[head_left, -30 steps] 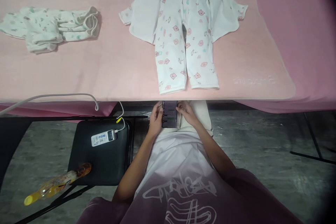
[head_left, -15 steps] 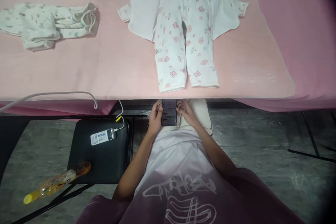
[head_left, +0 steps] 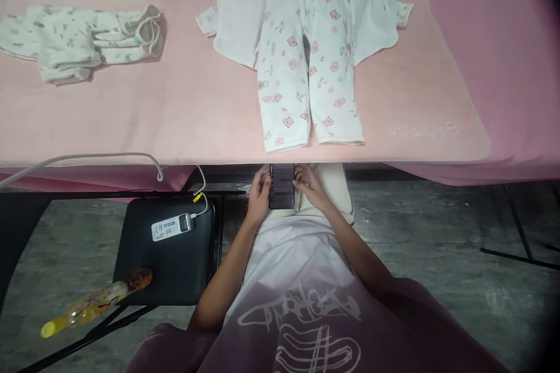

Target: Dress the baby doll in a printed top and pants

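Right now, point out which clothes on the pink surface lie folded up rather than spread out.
The small printed bundle on the left; the printed pants and the white top under them lie spread out.

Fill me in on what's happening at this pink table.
A seated person holds a phone just below the table edge, with the left hand and right hand on either side of it. Neither hand is on the clothes. On the pink mat, printed trousers lie flat over a white top, beside a folded garment. A cabled device and a yellow-capped bottle are on the black stool.
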